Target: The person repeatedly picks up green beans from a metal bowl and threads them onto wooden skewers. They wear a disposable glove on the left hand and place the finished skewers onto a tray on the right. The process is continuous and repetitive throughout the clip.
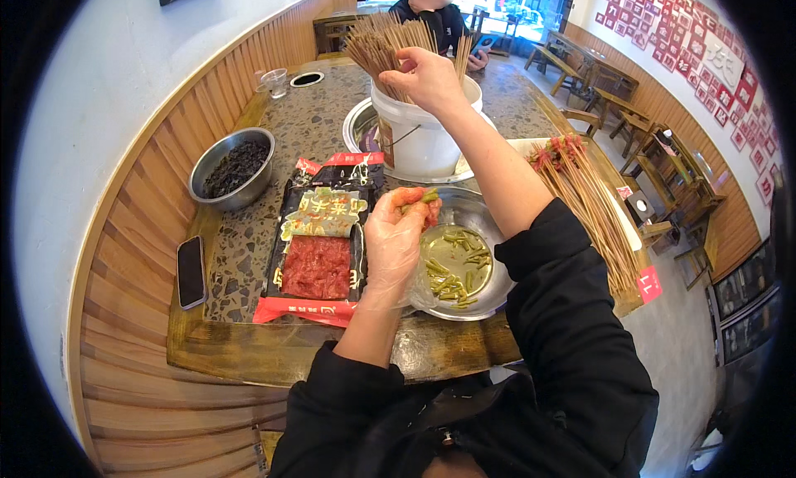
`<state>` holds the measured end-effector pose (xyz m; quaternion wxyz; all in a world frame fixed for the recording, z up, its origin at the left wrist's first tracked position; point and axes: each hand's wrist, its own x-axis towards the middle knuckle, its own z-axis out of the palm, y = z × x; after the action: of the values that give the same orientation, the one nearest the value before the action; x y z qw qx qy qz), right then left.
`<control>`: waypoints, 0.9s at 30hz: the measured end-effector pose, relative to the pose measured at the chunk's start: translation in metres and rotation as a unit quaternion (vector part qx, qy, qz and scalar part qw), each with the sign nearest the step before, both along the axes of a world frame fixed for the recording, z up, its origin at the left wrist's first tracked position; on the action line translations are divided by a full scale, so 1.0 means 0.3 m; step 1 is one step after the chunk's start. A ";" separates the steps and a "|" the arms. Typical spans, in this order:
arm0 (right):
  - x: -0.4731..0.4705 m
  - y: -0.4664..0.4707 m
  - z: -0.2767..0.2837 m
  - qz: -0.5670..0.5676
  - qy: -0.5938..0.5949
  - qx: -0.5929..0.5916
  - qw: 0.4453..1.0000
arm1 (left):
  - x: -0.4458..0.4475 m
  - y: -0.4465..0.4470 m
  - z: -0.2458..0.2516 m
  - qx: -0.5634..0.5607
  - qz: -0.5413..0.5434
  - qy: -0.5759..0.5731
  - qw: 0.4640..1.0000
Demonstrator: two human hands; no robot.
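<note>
My left hand (393, 248), in a clear plastic glove, pinches a slice of red raw meat (431, 215) around a green vegetable piece (429, 195). Below it, a steel bowl (501, 285) holds several cut green pieces (449, 284) in a little liquid. My bare right hand (429, 80) is at the bamboo skewers (376, 49) standing in a white plastic bucket (429, 145). Its thumb and forefinger are apart, with no skewer visible between them. Left of my gloved hand lies an opened black and red packet (305, 182) with red marinated meat (316, 266) on it.
A steel bowl of dark food (236, 167) and a phone (191, 271) are at the left. Meat-tipped skewers (587, 210) lie on a white tray (629, 229) at the right. Plastic cups (275, 83) stand farther back. Across the table, a person (457, 30) holds a phone.
</note>
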<state>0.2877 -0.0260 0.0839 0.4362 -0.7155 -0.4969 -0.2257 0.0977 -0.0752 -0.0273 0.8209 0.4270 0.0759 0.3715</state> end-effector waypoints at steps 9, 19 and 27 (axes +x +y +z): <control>0.028 0.023 -0.004 0.010 -0.014 0.052 0.999 | 0.000 0.002 0.004 -0.008 -0.002 0.005 1.000; 0.023 0.016 0.002 0.004 -0.030 0.038 0.999 | 0.004 -0.005 0.004 -0.015 0.011 -0.010 1.000; 0.073 0.015 -0.003 0.008 -0.007 0.051 0.999 | 0.001 -0.008 0.009 -0.015 0.026 -0.002 1.000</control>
<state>0.3096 -0.0216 0.0831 0.4701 -0.6870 -0.4934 -0.2523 0.0979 -0.0777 -0.0246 0.8176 0.4115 0.0914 0.3922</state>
